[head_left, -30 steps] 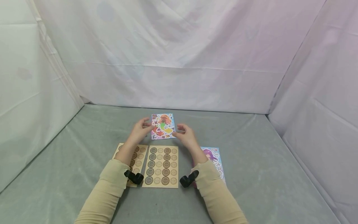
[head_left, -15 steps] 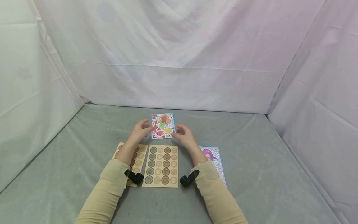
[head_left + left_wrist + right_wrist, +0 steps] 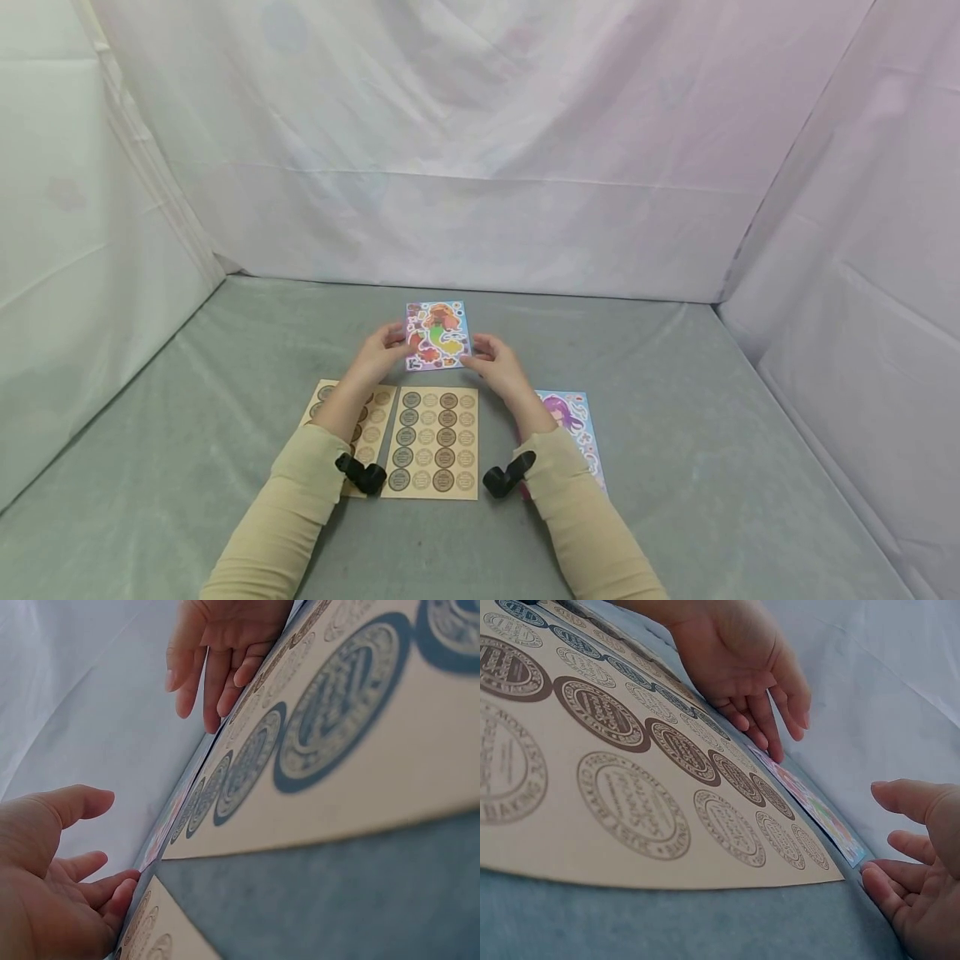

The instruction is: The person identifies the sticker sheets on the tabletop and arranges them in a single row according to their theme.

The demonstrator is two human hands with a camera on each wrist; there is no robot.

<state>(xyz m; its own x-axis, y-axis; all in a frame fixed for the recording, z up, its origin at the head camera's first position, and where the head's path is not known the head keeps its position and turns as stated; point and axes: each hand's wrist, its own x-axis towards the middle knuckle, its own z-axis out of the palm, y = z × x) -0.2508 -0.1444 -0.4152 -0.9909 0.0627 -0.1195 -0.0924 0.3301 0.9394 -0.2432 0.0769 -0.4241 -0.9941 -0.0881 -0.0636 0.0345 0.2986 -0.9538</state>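
A colourful mermaid sticker sheet [image 3: 437, 333] lies flat at the far middle of the table. At its left edge is my left hand [image 3: 377, 354], fingers loosely bent and thumb apart from them. On the opposite side my right hand [image 3: 497, 364] has its fingertips by the sheet's right edge. In the left wrist view the left hand [image 3: 60, 877] has its lower fingers at the table surface and nothing in its grasp. The right wrist view has the right hand [image 3: 919, 862] in a similar pose, fingertips right by the sheet's near corner.
Two tan sheets of round seal stickers lie nearer me: the middle one [image 3: 435, 442] in full view, the left one [image 3: 378, 421] partly under my left forearm. A purple-haired sticker sheet [image 3: 577, 425] is partly covered by my right forearm. White cloth walls [image 3: 480, 233] enclose the grey table [image 3: 712, 458].
The left hand's fingers have shifted slightly down and in toward the sheet's left edge. My right hand stays nearly still, and the mermaid sheet keeps its place.
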